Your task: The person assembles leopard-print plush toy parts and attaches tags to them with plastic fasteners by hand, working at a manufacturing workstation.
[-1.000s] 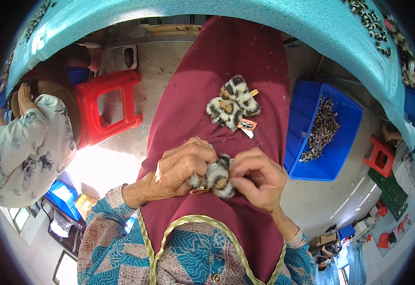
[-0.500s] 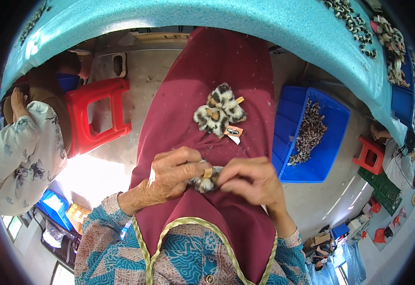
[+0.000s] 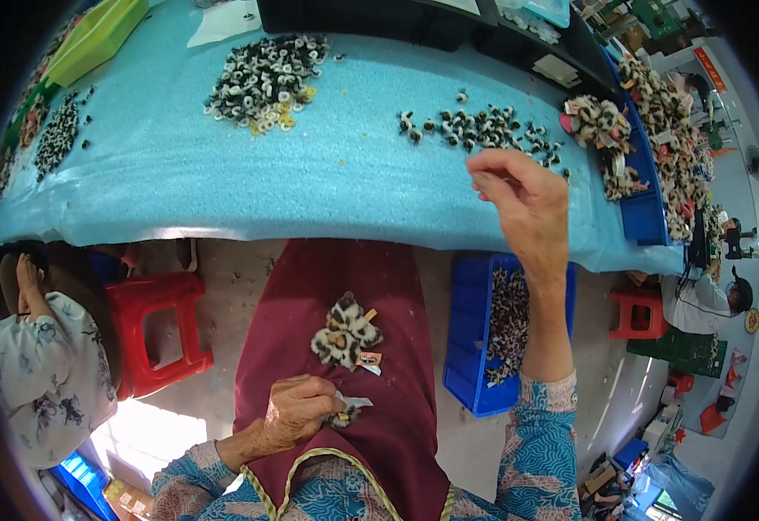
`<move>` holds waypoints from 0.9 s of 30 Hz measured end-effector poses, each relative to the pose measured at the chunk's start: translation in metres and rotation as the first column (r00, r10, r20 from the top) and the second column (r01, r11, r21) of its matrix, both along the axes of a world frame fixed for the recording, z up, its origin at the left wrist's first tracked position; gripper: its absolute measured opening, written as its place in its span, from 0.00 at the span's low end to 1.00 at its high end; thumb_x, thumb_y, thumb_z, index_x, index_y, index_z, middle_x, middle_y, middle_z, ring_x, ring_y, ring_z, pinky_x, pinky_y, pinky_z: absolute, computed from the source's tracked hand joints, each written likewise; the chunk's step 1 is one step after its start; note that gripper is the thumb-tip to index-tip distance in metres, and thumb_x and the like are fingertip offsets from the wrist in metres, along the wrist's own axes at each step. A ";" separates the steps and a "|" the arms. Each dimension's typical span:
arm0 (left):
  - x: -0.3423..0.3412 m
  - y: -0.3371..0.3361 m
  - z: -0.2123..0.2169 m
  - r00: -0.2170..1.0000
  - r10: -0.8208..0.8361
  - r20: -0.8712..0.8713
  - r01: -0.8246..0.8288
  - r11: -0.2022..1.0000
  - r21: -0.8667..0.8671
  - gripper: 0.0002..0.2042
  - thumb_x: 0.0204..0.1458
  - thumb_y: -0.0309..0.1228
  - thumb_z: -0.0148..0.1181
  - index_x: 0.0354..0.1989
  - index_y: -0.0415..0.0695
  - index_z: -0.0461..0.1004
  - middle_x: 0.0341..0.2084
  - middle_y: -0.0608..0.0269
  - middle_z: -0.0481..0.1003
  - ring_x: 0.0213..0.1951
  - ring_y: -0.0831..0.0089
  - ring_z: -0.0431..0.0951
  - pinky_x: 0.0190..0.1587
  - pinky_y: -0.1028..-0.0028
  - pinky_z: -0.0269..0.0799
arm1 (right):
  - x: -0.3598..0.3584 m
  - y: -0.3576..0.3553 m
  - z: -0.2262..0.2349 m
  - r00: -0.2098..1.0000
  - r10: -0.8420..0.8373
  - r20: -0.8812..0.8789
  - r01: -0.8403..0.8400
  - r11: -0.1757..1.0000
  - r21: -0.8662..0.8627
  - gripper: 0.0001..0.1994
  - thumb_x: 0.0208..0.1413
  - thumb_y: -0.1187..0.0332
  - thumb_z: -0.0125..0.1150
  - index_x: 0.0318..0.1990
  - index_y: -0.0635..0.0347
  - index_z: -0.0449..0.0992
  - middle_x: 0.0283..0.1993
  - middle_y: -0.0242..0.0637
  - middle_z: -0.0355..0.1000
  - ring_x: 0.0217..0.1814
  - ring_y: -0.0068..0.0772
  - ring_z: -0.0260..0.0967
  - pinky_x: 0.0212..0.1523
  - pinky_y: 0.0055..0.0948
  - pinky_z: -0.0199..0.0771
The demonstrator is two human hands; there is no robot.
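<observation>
My left hand is closed on a small spotted plush piece with a white tag, held low over the maroon apron on my lap. Most of that piece is hidden by the fingers. On the apron in front of it lies another leopard-spotted plush piece, with a yellow ribbon loop and an orange-and-white label. My right hand is raised over the table's near side, fingers bent and thumb close to them; whatever they pinch cannot be made out. Just beyond it lie scattered small black-and-white pieces.
The table has a blue cover. On it are a heap of black pieces and white rings, black bins and a blue tray of plush pieces. Below stand a blue crate and a red stool. A person sits left.
My right hand has left the plush piece at my lap and reached forward and right over the table. My left hand keeps its hold. The view has tilted up, showing more table.
</observation>
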State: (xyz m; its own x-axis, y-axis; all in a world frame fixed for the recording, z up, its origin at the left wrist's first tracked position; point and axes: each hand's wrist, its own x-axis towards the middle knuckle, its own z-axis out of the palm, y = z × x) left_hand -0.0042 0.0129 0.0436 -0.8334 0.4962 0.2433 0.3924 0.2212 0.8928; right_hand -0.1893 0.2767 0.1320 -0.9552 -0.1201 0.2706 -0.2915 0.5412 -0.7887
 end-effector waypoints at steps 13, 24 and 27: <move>-0.007 -0.014 0.008 0.977 0.155 0.148 -0.157 0.988 0.003 0.10 0.30 0.15 0.54 0.24 0.41 0.74 0.21 0.63 0.68 0.22 0.69 0.72 0.22 0.72 0.68 | 0.083 -0.064 -0.111 0.826 0.251 0.505 -0.494 0.755 0.431 0.25 0.40 0.64 0.66 0.48 0.55 0.65 0.40 0.42 0.68 0.40 0.49 0.69 0.38 0.43 0.69; 0.000 -0.015 0.009 0.978 0.132 0.160 -0.135 0.991 0.009 0.11 0.30 0.14 0.54 0.24 0.42 0.74 0.21 0.63 0.68 0.22 0.69 0.72 0.22 0.73 0.67 | 0.105 -0.056 -0.110 0.771 0.415 0.484 -0.457 0.889 -0.034 0.12 0.39 0.79 0.62 0.35 0.61 0.73 0.42 0.39 0.71 0.37 0.42 0.72 0.38 0.33 0.71; 0.000 -0.014 0.007 0.979 0.132 0.158 -0.135 0.991 0.006 0.11 0.30 0.14 0.54 0.24 0.42 0.74 0.21 0.63 0.68 0.22 0.69 0.72 0.22 0.73 0.67 | 0.086 -0.051 -0.105 0.466 0.550 0.693 -0.563 0.789 -0.248 0.05 0.42 0.74 0.58 0.30 0.60 0.73 0.27 0.37 0.72 0.30 0.32 0.70 0.32 0.26 0.67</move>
